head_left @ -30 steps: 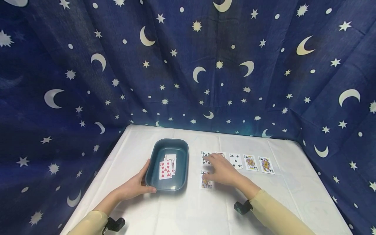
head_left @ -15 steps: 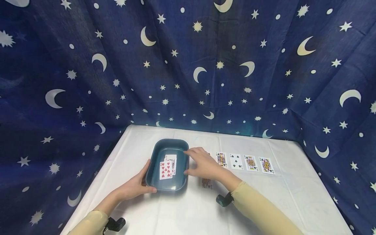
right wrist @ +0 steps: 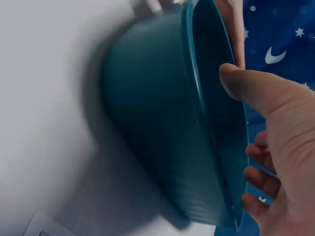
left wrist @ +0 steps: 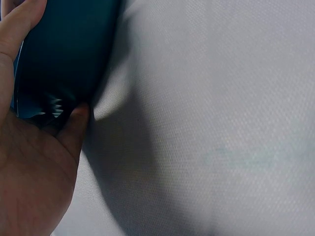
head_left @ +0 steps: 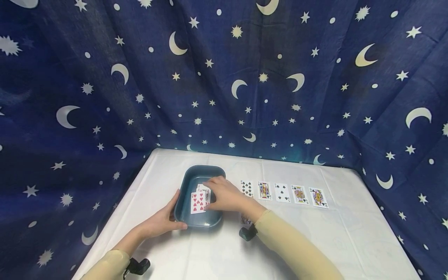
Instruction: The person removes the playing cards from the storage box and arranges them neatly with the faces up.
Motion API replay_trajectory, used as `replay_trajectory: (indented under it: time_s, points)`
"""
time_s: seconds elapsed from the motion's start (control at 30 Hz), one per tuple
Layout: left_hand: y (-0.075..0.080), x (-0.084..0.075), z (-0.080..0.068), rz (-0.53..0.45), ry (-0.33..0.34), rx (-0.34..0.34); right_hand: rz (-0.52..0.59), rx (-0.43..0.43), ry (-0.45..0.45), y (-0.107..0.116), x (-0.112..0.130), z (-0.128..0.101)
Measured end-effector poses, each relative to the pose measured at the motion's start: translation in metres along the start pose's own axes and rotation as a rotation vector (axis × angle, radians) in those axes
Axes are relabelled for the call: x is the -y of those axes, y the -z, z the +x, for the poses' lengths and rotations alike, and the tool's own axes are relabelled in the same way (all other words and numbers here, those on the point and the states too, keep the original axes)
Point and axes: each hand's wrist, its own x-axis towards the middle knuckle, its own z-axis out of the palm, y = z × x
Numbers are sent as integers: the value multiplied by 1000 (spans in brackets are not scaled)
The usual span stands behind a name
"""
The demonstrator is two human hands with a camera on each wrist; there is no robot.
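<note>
A dark teal plastic tub [head_left: 180, 221] stands on the table's left half. My left hand [head_left: 162, 221] grips its near left corner; the left wrist view shows the thumb at the rim and a finger against the underside. Inside the tub lie a few overlapping playing cards, a hearts card [head_left: 196, 203] on top. My right hand [head_left: 224, 195] reaches in over the right rim above these cards, its thumb [right wrist: 246, 86] and fingers apart. No card shows between them in the right wrist view, though the hand hides part of the pile.
Right of the tub runs a row of face-up cards: a spades card [head_left: 246, 188], a face card [head_left: 265, 190], a black number card [head_left: 282, 193] and more face cards [head_left: 318, 197]. Another face card [head_left: 245, 219] lies nearer, partly under my right forearm. A star-patterned curtain [head_left: 224, 77] hangs behind.
My right hand has moved left from the spades card and the nearer face card, across the rim and into the tub. My left hand stays at the tub.
</note>
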Motion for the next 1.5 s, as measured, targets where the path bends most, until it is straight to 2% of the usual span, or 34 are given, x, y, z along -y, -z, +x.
replay_trajectory:
  time_s: [0.2, 0.47, 0.67, 1.07, 1.5]
  points:
    - [0, 0, 0, 8, 1, 7, -42, 41, 6, -4, 6, 9]
    - [1, -1, -1, 13, 0, 5, -175, 75, 22, -14, 5, 18]
    - [1, 0, -1, -1, 4, 9, -236, 121, 7, -20, 3, 24]
    - [0, 0, -1, 25, 11, -1, -276, 156, -16, -28, 4, 36]
    - [1, -1, -2, 24, 7, -1, -289, 176, -33, -29, 7, 38]
